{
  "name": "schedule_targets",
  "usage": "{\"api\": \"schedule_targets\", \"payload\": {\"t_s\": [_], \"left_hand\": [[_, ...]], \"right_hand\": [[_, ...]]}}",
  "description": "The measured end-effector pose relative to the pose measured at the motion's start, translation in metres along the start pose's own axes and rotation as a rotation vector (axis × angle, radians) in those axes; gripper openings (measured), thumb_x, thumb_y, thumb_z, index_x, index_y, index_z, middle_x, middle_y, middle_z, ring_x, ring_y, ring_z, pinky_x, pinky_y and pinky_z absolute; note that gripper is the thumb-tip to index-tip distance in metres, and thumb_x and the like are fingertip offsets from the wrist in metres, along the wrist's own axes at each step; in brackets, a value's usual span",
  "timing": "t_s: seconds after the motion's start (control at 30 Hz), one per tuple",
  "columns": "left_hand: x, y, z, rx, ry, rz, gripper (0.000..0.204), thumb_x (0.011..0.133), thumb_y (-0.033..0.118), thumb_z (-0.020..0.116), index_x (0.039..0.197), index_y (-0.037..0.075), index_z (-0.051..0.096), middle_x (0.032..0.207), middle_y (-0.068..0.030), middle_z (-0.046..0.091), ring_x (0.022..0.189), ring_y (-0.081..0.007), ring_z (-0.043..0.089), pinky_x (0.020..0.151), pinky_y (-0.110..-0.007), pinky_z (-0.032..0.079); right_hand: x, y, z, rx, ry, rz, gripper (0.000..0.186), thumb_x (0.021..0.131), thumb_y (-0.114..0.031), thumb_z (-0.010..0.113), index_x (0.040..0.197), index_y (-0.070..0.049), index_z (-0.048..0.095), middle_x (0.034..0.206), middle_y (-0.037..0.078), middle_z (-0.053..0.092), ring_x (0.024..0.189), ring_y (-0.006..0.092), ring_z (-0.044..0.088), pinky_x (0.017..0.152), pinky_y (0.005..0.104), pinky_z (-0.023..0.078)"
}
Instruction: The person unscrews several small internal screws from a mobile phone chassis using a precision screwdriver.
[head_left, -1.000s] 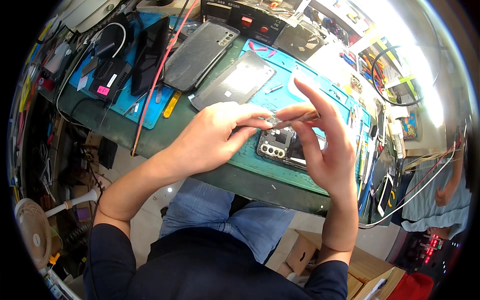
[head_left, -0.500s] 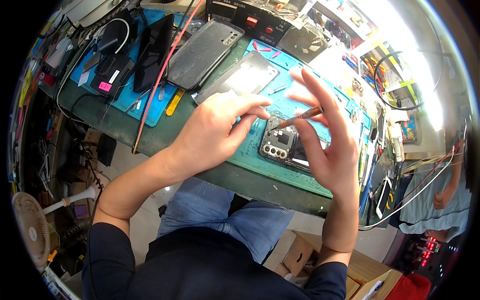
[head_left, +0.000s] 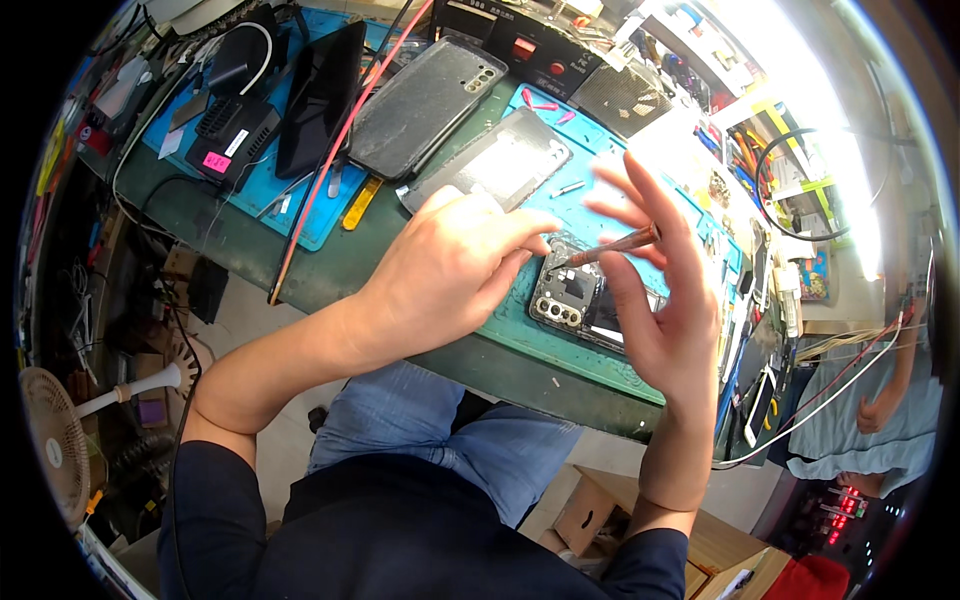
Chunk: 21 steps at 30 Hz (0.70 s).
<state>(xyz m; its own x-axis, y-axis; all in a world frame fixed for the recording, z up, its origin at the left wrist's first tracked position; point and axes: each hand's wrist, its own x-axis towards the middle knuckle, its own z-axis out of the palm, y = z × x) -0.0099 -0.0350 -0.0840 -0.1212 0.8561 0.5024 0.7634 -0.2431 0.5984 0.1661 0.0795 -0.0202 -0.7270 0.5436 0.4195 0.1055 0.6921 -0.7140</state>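
An opened phone (head_left: 585,305) with its camera cluster showing lies on a teal work mat (head_left: 560,345). My left hand (head_left: 450,265) rests on the mat, its fingertips touching the phone's upper left corner. My right hand (head_left: 655,290) holds brown tweezers (head_left: 605,247) between thumb and fingers; their tip points down at the phone's top edge. The other fingers of that hand spread upward. A grey phone back cover (head_left: 495,170) lies just beyond my left hand.
Another grey cover (head_left: 425,105), a black phone (head_left: 320,95) and a red cable (head_left: 335,150) lie on a blue mat (head_left: 290,205) at the back left. Tool racks crowd the right. A white fan (head_left: 55,440) stands lower left. Another person's arm (head_left: 890,385) shows far right.
My hands have come apart a little. The right hand has lifted and tilted the tweezers so their tip meets the phone's top edge; the left hand now lies flatter on the phone's corner.
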Motion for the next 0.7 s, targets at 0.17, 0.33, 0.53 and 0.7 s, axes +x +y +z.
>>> {"api": "schedule_targets", "payload": {"t_s": [0.17, 0.33, 0.53, 0.7], "left_hand": [[-0.001, -0.001, 0.001, 0.013, 0.008, 0.013, 0.039, 0.089, -0.001, 0.070, 0.127, 0.007, 0.069, 0.103, 0.0020, 0.079, 0.089, -0.0199, 0.070, 0.084, -0.037, 0.046], [-0.001, -0.001, 0.003, 0.041, -0.004, 0.007, 0.037, 0.089, -0.001, 0.071, 0.126, 0.007, 0.069, 0.102, 0.0023, 0.079, 0.088, -0.0196, 0.069, 0.083, -0.036, 0.046], [-0.002, -0.002, 0.003, 0.049, 0.003, 0.003, 0.037, 0.089, -0.001, 0.071, 0.126, 0.006, 0.069, 0.101, 0.0025, 0.079, 0.089, -0.0196, 0.069, 0.084, -0.036, 0.046], [0.001, 0.001, 0.003, 0.032, 0.028, 0.024, 0.037, 0.089, 0.000, 0.071, 0.126, 0.006, 0.069, 0.100, 0.0026, 0.079, 0.088, -0.0196, 0.069, 0.084, -0.036, 0.046]], "right_hand": [[0.002, 0.006, -0.014, -0.355, -0.060, -0.057, 0.059, 0.094, -0.004, 0.077, 0.150, -0.006, 0.059, 0.098, 0.010, 0.077, 0.085, 0.0163, 0.077, 0.075, 0.0292, 0.059], [0.000, -0.001, -0.005, -0.006, -0.089, 0.056, 0.061, 0.098, 0.002, 0.070, 0.156, -0.002, 0.051, 0.112, 0.013, 0.077, 0.095, 0.0177, 0.076, 0.082, 0.0307, 0.060], [0.003, 0.000, 0.001, -0.009, -0.045, -0.013, 0.058, 0.094, 0.002, 0.076, 0.149, 0.002, 0.057, 0.106, 0.013, 0.079, 0.095, 0.0151, 0.075, 0.084, 0.0288, 0.059], [0.005, 0.008, -0.007, -0.174, -0.020, -0.087, 0.054, 0.095, -0.001, 0.076, 0.146, -0.005, 0.062, 0.107, 0.011, 0.079, 0.093, 0.0160, 0.076, 0.081, 0.0287, 0.059]]}}
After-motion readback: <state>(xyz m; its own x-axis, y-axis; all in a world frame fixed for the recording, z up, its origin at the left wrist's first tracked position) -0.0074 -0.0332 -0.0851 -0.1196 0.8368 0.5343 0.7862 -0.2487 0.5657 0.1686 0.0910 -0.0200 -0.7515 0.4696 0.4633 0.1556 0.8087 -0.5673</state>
